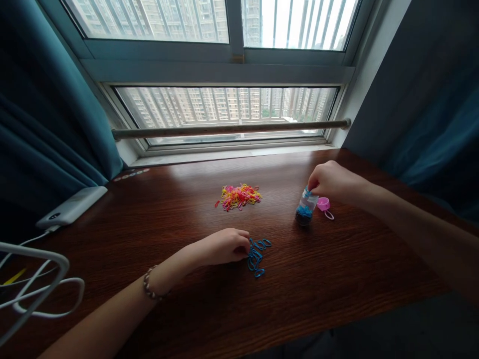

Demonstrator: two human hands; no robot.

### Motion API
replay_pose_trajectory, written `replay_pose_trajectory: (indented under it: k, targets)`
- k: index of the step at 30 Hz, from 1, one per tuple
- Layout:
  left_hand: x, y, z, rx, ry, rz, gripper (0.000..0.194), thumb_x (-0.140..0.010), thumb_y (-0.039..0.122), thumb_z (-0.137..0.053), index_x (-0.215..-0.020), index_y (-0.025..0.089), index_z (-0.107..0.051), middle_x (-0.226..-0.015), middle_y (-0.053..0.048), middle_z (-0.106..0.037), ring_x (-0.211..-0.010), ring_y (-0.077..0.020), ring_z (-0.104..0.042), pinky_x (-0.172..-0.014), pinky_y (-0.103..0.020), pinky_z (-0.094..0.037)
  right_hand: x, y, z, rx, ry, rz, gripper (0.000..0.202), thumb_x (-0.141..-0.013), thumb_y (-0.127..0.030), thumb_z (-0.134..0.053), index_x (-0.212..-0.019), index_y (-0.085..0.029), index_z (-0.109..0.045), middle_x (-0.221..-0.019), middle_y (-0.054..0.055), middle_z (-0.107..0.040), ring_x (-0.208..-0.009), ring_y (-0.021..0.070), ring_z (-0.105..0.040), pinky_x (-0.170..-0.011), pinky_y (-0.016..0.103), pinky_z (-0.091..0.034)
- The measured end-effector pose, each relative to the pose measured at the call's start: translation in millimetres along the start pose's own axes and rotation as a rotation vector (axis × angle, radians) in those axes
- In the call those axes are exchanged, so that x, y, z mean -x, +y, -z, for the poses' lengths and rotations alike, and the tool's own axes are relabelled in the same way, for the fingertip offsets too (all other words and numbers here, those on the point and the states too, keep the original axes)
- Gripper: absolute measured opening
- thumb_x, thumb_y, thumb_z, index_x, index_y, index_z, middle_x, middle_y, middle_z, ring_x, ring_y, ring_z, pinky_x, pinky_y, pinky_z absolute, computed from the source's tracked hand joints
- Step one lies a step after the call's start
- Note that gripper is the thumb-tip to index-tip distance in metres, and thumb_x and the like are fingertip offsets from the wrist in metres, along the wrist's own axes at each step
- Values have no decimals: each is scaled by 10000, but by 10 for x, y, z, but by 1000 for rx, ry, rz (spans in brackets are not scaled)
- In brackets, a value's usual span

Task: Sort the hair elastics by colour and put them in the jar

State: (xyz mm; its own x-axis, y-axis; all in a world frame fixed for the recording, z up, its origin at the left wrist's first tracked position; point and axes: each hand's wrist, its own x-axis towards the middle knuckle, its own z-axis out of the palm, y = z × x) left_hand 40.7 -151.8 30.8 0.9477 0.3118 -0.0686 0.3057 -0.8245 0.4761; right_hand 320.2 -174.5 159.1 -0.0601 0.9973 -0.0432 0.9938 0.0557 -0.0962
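My left hand (226, 247) is low over the wooden table, its fingers pinched together at the edge of a loose cluster of blue rubber bands (255, 259). Its fingertips are partly hidden. A small clear bottle (306, 204) stands to the right, holding blue bands above a dark layer at its base. Over the bottle's mouth, my right hand (327, 178) is closed, with blue bands showing right below the fingertips. Beside the bottle lies a pink cap (324, 203) with a pale loop. Farther back is a pile of pink, red and yellow rubber bands (240, 197).
On the left rest a white power bank (72, 207) with a cable and a white tubular frame (45, 252). A metal rail (232, 130) crosses the window behind the table (179, 199). Blue curtains (48, 99) hang at both sides.
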Motion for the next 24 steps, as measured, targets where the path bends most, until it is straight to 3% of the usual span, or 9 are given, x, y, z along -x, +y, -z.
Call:
replay_pose_trajectory:
  k: [5, 11, 15, 20, 24]
  targets:
    - [0, -57, -29, 95, 28, 55, 58, -770, 214, -576, -783, 159, -589, -738, -3, -564, -644, -98, -505, -587, -181, -380, -22, 43, -25, -22, 51, 44, 151, -598, -107, -597, -668, -165, -717, -625, 36, -661, -567, 127, -583, -493, 203, -402]
    - [2, -48, -44, 173, 123, 201, 425, -686, 271, -673, -1066, 178, -507, -875, -18, -521, -698, -115, -503, -604, -208, -406, -45, 186, -84, -122, 142, 126, 118, -581, -115, -611, -603, -186, -703, -558, 13, -640, -510, 122, -566, -464, 210, -410]
    - [8, -30, -50, 238, 80, 188, 324, -729, 292, -633, -1026, 188, -554, -908, -24, -480, -658, -92, -494, -561, -195, -405, 14, 220, -61, -164, 231, 173, 102, -619, -166, -602, -603, -198, -698, -560, -2, -639, -537, 123, -579, -499, 210, -428]
    - [19, 2, -32, 242, 64, 158, 253, -751, 325, -611, -955, 176, -595, -869, -18, -493, -651, -87, -489, -569, -193, -403, 312, 50, -83, -269, 355, 143, 112, -684, -216, -589, -709, -208, -698, -642, -1, -663, -597, 141, -605, -552, 226, -447]
    - [32, 55, -3, 251, 0, 144, 330, -716, 353, -645, -997, 189, -591, -882, -18, -503, -676, -96, -500, -582, -192, -412, 560, -163, -382, -429, 291, 235, 135, -729, -190, -558, -765, -203, -687, -705, 0, -673, -623, 131, -604, -582, 220, -451]
